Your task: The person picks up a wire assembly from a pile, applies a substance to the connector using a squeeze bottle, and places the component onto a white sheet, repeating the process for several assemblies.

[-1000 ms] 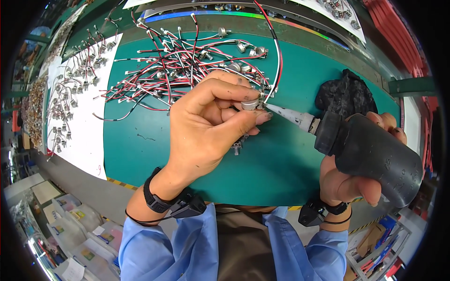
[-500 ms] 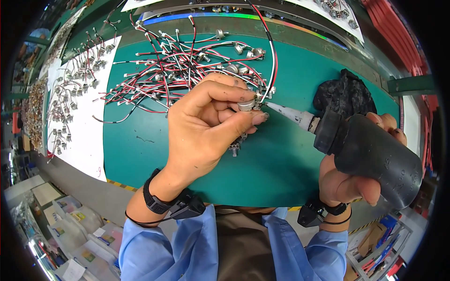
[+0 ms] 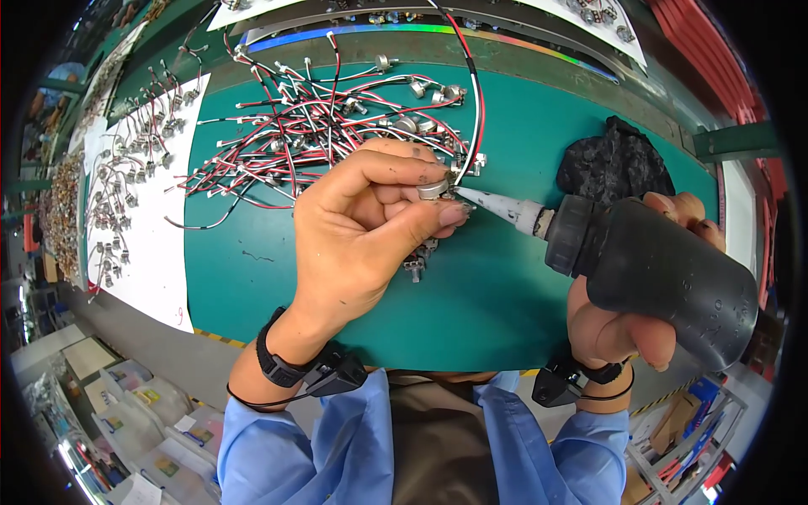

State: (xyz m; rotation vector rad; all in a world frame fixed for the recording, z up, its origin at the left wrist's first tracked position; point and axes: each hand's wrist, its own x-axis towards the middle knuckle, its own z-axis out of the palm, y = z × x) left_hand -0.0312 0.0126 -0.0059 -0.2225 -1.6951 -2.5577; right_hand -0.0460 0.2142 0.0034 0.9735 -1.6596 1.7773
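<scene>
Between the thumb and fingers of my left hand (image 3: 358,223) is a small round metal potentiometer (image 3: 433,190), with red, white and black wires (image 3: 477,101) rising from its terminals. My right hand (image 3: 619,316) is wrapped round a black squeeze bottle (image 3: 673,278), tilted so its pale tapered nozzle (image 3: 505,209) points left. The nozzle tip is at the potentiometer's terminal side; whether it touches cannot be made out. Just below my left fingers, another potentiometer (image 3: 414,268) shows on the green mat (image 3: 497,311). Behind the hand lies a tangled pile of wired potentiometers (image 3: 320,126).
A crumpled black cloth or bag (image 3: 614,162) lies at the mat's right. On the left, a white sheet (image 3: 156,278) carries several wired potentiometers. A metal shelf edge (image 3: 421,38) runs along the back, and a green post (image 3: 736,143) stands at the right.
Both hands have shifted slightly left together with the potentiometer and bottle. The nozzle tip remains by the terminals, and both grips are unchanged.
</scene>
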